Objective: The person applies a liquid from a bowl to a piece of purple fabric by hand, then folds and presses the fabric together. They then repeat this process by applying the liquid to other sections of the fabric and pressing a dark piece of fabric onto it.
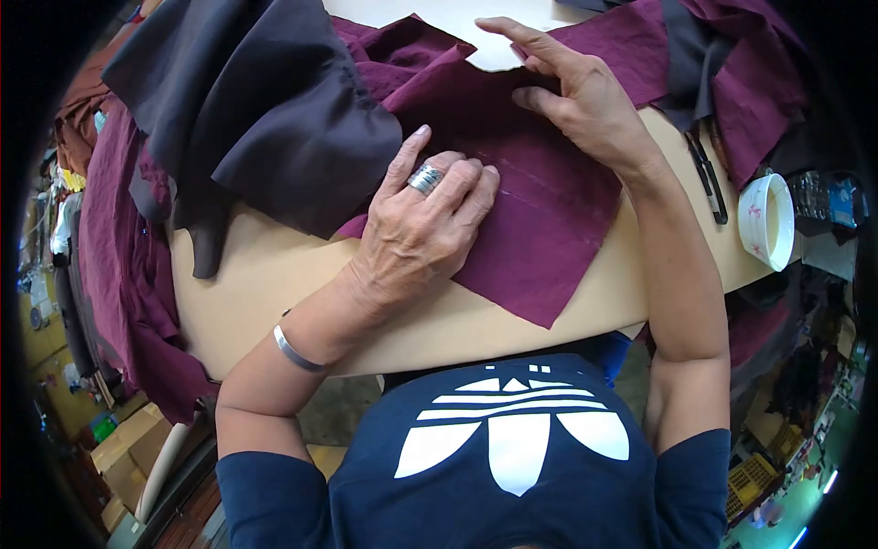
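Observation:
My left hand (422,218), with a wide silver ring, rests on a maroon cloth piece (540,247). Its fingers are mostly curled and press on the cloth; the thumb is hidden beneath. Above and to the right, my right hand (585,101) is held at the far edge of the same cloth, fingers apart and thumb over the fabric. A pale line runs across the maroon surface near the left fingertips. Dark grey fabric (283,128) lies in folds beside my left hand, partly over more maroon cloth.
A tan tabletop (247,302) carries the fabrics. To the right lie a black pen (709,183) and a white bowl (766,222) at the table's edge. Maroon cloth (128,247) hangs over the left edge. More maroon and grey fabric (631,50) lies at the far right.

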`<state>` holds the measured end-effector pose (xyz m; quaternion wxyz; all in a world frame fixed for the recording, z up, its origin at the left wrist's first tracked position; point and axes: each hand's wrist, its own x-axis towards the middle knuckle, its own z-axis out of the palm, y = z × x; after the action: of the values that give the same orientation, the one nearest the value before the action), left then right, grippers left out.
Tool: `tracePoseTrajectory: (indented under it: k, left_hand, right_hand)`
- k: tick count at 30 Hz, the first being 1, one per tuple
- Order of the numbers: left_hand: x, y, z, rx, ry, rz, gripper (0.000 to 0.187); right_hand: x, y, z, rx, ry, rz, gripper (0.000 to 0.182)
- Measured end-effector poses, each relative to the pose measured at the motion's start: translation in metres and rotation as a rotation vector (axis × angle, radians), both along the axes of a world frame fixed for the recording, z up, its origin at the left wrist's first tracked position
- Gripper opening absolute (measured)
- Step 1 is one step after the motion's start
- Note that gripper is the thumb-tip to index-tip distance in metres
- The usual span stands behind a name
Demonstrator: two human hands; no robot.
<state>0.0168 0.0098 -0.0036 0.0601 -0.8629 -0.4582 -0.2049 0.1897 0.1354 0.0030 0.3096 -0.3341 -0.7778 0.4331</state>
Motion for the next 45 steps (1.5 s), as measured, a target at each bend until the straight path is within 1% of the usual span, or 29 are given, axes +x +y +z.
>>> tracePoseTrajectory:
  k: [3, 6, 9, 12, 13, 16, 18, 19, 21, 23, 26, 27, 30, 33, 34, 35, 38, 41, 44, 45]
  left_hand:
    - [0.000, 0.001, -0.002, 0.022, 0.006, -0.041, 0.037]
    - [-0.001, 0.001, -0.003, 0.023, -0.009, -0.071, 0.032]
    - [0.002, 0.000, 0.003, -0.068, -0.012, -0.036, 0.034]
    - [0.002, 0.002, 0.001, -0.076, -0.051, -0.027, 0.036]
    - [0.002, 0.001, 0.002, -0.068, -0.037, -0.028, 0.036]
    - [0.002, 0.000, 0.002, -0.052, -0.014, -0.026, 0.035]
    - [0.002, 0.000, 0.003, -0.046, -0.023, -0.022, 0.034]
    - [0.002, 0.000, 0.003, -0.063, -0.028, -0.019, 0.039]
    - [0.002, 0.000, 0.003, -0.099, -0.038, -0.013, 0.051]
    - [0.001, 0.000, 0.003, -0.101, -0.016, -0.008, 0.051]
    - [0.002, 0.000, 0.003, -0.095, -0.007, -0.022, 0.051]
    - [0.001, 0.000, 0.002, -0.095, -0.011, -0.019, 0.051]
    - [0.001, -0.001, 0.002, -0.084, -0.005, -0.021, 0.051]
    - [0.002, 0.002, 0.001, -0.038, -0.033, -0.044, 0.031]
    - [0.002, 0.002, 0.000, -0.035, -0.036, -0.042, 0.031]
    - [0.001, 0.002, 0.000, -0.031, -0.037, -0.044, 0.031]
    - [-0.001, 0.004, 0.004, -0.036, -0.060, 0.006, 0.032]
    - [-0.014, 0.009, 0.003, -0.031, -0.079, 0.063, 0.033]
    - [-0.018, 0.007, 0.001, 0.007, -0.052, 0.067, 0.031]
    - [-0.018, 0.007, 0.001, 0.016, -0.049, 0.064, 0.031]
  right_hand:
    - [0.001, 0.002, -0.006, 0.150, -0.015, -0.003, 0.067]
    - [0.007, 0.003, -0.003, 0.106, -0.072, 0.052, 0.073]
    - [0.016, -0.009, 0.010, 0.226, -0.167, 0.138, 0.089]
    - [0.017, -0.023, 0.020, 0.312, -0.598, 0.075, 0.107]
    - [0.022, -0.022, 0.013, 0.388, -0.566, 0.049, 0.108]
    - [0.038, -0.030, 0.014, 0.530, -0.635, 0.050, 0.106]
    - [0.054, -0.038, 0.024, 0.496, -0.679, 0.086, 0.108]
    - [0.062, -0.041, 0.028, 0.480, -0.701, 0.106, 0.108]
    - [0.075, -0.046, 0.026, 0.469, -0.709, 0.096, 0.110]
    - [0.076, -0.043, 0.027, 0.459, -0.686, 0.115, 0.108]
    - [0.036, -0.039, 0.022, 0.454, -0.704, -0.012, 0.105]
    - [0.026, -0.040, 0.019, 0.467, -0.692, -0.049, 0.101]
    - [0.034, -0.044, 0.017, 0.522, -0.657, -0.001, 0.100]
    - [0.060, -0.054, 0.030, 0.496, -0.738, 0.057, 0.105]
    - [0.066, -0.055, 0.032, 0.483, -0.772, 0.074, 0.108]
    - [0.069, -0.055, 0.030, 0.536, -0.738, 0.071, 0.109]
    - [0.051, -0.038, 0.037, 0.490, -0.717, 0.056, 0.103]
    - [0.013, -0.018, 0.025, 0.311, -0.392, -0.008, 0.089]
    - [-0.019, -0.008, 0.025, 0.176, -0.282, 0.083, 0.080]
    - [-0.025, -0.008, 0.027, 0.081, -0.325, 0.050, 0.078]
